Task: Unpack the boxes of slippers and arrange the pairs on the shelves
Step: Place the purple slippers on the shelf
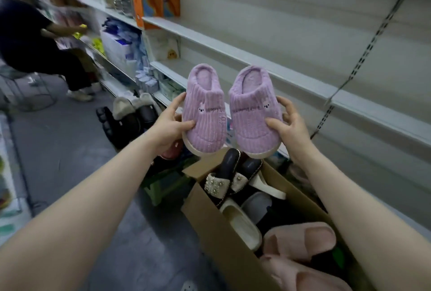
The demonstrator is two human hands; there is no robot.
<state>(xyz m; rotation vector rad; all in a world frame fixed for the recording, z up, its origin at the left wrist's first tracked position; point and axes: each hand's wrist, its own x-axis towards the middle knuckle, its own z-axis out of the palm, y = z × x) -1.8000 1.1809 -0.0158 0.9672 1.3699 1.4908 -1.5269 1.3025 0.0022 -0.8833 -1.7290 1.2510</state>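
In the head view I saw two lilac plush slippers, ribbed, cream-soled, each with a small face stitched on the upper. They were held up side by side, just apart, above an open cardboard box (219, 239) and before the grey shelves (233, 51). My left hand (171, 128) gripped the left slipper (205, 118) at its outer edge, thumb across the toe. My right hand (289, 127) gripped the right slipper (255, 115) the same way. Pink slides (300, 239) and beaded sandals (224, 178) lay in the box.

Bare forearms (98, 197) end in a bare left hand (168, 128) and right hand (290, 131).
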